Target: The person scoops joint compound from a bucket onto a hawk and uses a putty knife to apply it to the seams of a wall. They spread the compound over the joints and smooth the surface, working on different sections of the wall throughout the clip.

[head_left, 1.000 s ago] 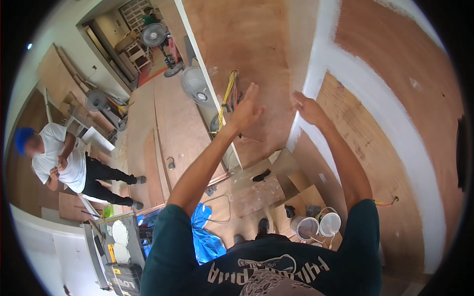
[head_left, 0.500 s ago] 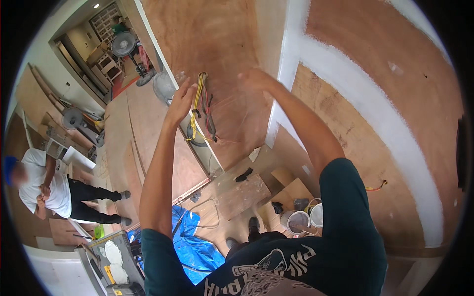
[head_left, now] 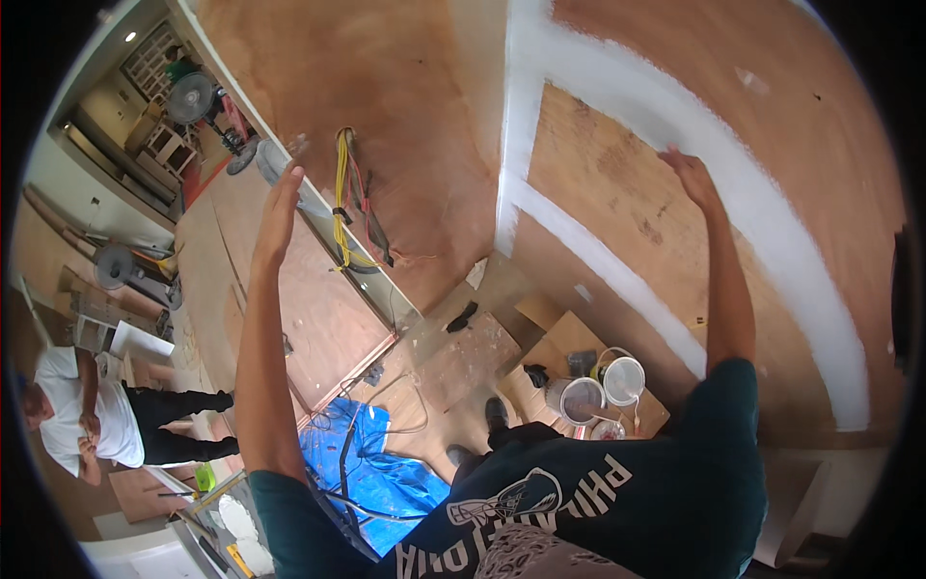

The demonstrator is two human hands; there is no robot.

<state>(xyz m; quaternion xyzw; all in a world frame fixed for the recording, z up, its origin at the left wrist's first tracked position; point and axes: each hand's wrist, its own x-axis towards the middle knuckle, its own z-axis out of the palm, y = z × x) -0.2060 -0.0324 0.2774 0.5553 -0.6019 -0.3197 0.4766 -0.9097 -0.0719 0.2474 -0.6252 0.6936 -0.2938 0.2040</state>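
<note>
My left hand is raised with its fingers stretched out and holds nothing. It is at the edge of the bare plywood panel, left of a bundle of yellow wires that hangs from a hole together with black and red cables. Out to the right, my right hand is up in front of the plywood wall. Its fingers are extended with nothing in them, and it overlaps the lower edge of a wide white band on that wall. Whether it touches the surface I cannot tell.
Several buckets stand by the wall near my feet. A blue tarp and loose cables lie on the floor, with a plywood offcut beyond. At left, a person in a white shirt stands; a fan is farther back.
My hands have moved apart: the right one swung from beside the wires over to the right wall, the left a little left. The whole view has shifted slightly.
</note>
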